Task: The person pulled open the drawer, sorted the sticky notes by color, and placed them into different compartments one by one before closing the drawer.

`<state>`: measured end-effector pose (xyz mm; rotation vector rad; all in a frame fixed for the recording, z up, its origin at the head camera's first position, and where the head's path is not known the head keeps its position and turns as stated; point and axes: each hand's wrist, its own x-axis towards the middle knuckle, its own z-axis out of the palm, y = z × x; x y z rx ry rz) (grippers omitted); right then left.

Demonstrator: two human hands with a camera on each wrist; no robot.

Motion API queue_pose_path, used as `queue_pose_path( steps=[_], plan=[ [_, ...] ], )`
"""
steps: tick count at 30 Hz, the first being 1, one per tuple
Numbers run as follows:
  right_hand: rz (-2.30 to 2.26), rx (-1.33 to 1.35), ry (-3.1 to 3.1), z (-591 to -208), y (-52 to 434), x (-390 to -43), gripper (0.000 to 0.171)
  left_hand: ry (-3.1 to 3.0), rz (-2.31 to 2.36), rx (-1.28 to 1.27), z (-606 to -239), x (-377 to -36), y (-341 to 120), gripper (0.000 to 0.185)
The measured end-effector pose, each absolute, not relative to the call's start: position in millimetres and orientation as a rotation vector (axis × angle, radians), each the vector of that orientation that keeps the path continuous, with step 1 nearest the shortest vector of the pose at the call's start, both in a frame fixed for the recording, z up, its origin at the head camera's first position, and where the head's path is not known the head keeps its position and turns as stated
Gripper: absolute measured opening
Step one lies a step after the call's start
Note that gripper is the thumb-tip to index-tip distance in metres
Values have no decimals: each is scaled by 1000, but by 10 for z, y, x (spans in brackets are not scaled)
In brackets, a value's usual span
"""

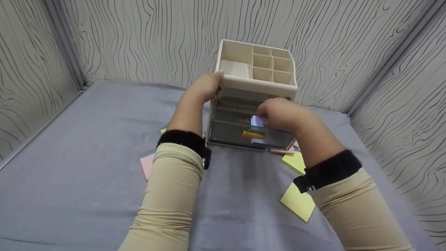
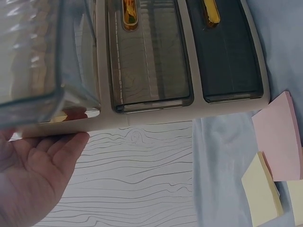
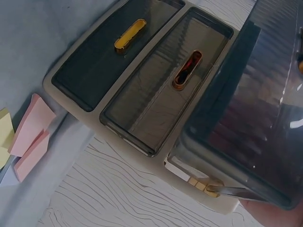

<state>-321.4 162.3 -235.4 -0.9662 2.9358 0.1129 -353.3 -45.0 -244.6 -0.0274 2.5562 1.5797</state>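
Observation:
A cream desktop drawer organizer (image 1: pixel 259 83) stands at the back of the table, its clear upper drawer (image 1: pixel 223 134) pulled out toward me. My left hand (image 1: pixel 205 86) holds the organizer's left side, thumb at the top front corner; in the left wrist view the fingers lie along its side wall. My right hand (image 1: pixel 283 113) reaches into the drawer and pinches a pale purple sticky note pad (image 1: pixel 257 121); its fingertips are partly hidden. The right wrist view hides most of this hand behind the drawer. Two lower drawers with gold handles (image 3: pixel 130 34) are closed.
Yellow sticky note pads (image 1: pixel 298 202) and a pink pad (image 1: pixel 284 150) lie right of the organizer. Another pink pad (image 1: pixel 147 165) lies by my left forearm. The organizer's top has several open compartments (image 1: pixel 273 64). A wood-patterned wall (image 1: pixel 150 38) stands close behind.

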Motion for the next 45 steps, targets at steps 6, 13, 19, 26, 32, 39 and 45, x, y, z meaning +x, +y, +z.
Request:
queue_pose_path(
  steps=[6, 13, 19, 26, 32, 39, 45],
  plan=[
    [106, -1019, 2928, -2351, 1647, -3205, 12, 2534, 1594, -23, -2438, -3538, -450, 59],
    [89, -1048, 2938, -2358, 1668, -3208, 8, 2547, 1582, 2, -2432, -3539, -468, 59],
    [-22, -1091, 2982, -2321, 1750, -3177, 11, 2558, 1598, -18, -2451, -3533, -465, 55],
    [-261, -1181, 3019, -2215, 1938, -3101, 12, 2545, 1620, -21, -2442, -3521, -463, 54],
    [-609, -930, 3145, -2111, 2176, -3021, 12, 2535, 1631, -3, -2442, -3505, -467, 53],
    [-984, -678, 3421, -2174, 2595, -3083, 17, 2550, 1604, 19, -2439, -3520, -466, 57],
    [-796, -500, 3514, -2507, 2919, -3199, 17, 2539, 1604, -10, -2448, -3513, -467, 58]
  ],
)
